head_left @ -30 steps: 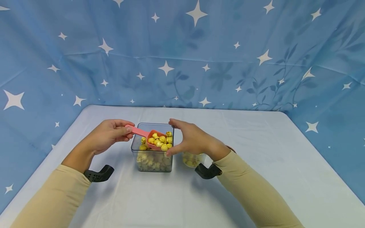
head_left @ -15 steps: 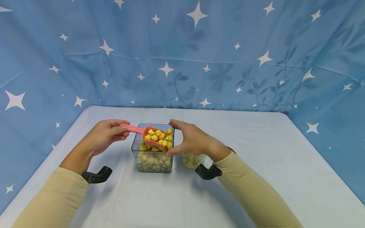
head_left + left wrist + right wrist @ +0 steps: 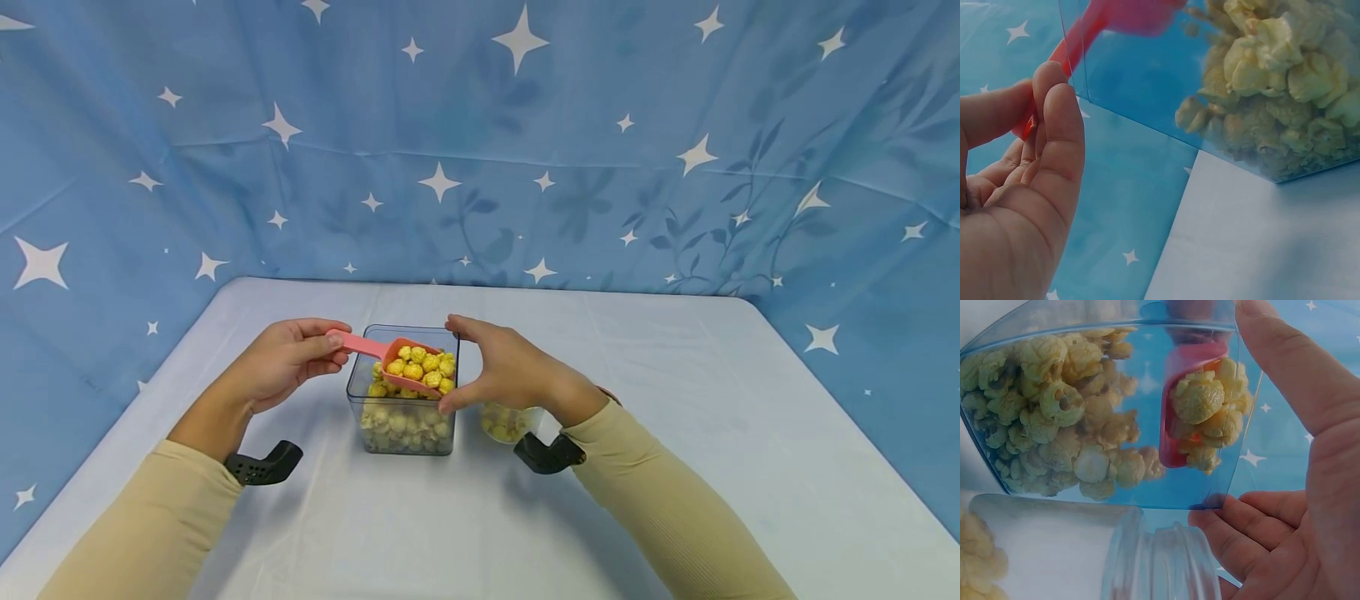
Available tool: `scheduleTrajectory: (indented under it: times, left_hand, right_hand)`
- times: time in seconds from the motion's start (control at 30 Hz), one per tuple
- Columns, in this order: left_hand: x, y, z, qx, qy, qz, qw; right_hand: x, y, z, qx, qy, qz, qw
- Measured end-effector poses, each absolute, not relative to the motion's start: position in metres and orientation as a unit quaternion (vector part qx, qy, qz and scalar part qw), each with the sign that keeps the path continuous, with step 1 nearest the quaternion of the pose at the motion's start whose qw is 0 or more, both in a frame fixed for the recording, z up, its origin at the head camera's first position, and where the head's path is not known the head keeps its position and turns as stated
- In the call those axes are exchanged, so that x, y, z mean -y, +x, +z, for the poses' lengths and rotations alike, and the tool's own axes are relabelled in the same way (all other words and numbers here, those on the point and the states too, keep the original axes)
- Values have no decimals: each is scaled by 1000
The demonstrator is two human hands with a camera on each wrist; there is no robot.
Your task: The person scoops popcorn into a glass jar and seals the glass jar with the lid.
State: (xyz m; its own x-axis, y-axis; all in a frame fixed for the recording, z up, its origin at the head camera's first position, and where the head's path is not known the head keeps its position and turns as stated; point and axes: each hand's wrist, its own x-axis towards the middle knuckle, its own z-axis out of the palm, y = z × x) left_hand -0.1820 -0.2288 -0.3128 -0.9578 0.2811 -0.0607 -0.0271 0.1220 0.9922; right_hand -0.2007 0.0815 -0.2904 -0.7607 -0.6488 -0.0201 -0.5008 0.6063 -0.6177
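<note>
In the head view my left hand [image 3: 288, 358] pinches the handle of a pink scoop [image 3: 358, 343] between thumb and fingers. The scoop's bowl is heaped with yellow popcorn [image 3: 412, 372] and sits inside the mouth of a clear rectangular container [image 3: 408, 446]. More popcorn [image 3: 1297, 69] fills the container's lower part, seen through its wall in the left wrist view. My right hand [image 3: 506, 362] holds the container's right side, thumb toward the front corner and fingers toward the back one. Through the wall, the right wrist view shows the loaded scoop [image 3: 1169, 425] near that hand.
A clear jar [image 3: 517, 421] with some popcorn in it stands right of the container, partly hidden by my right hand and wrist camera. Its ridged neck [image 3: 1179, 562] shows in the right wrist view. White cloth covers the table [image 3: 675, 417]; a blue starry curtain [image 3: 480, 225] hangs behind.
The loaded scoop rose and shifted left with my left hand, then came back right and slightly lower over the popcorn. My right hand and the container have stayed in place.
</note>
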Motion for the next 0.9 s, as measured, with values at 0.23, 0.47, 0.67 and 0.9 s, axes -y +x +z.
scheduleTrajectory:
  times: [0.23, 0.47, 0.67, 0.9]
  left_hand:
    - [229, -183, -314, -734, 79, 665, 113]
    - [233, -182, -313, -728, 67, 675, 103]
    - [237, -181, -312, -705, 62, 700, 98]
    - [240, -178, -311, -684, 62, 720, 101]
  right_hand:
    - [-82, -200, -290, -887, -325, -304, 121]
    - [-82, -201, -291, -886, -327, -305, 122]
    - [-82, -201, -291, -889, -325, -300, 122]
    - [-82, -201, -291, -887, -329, -300, 122]
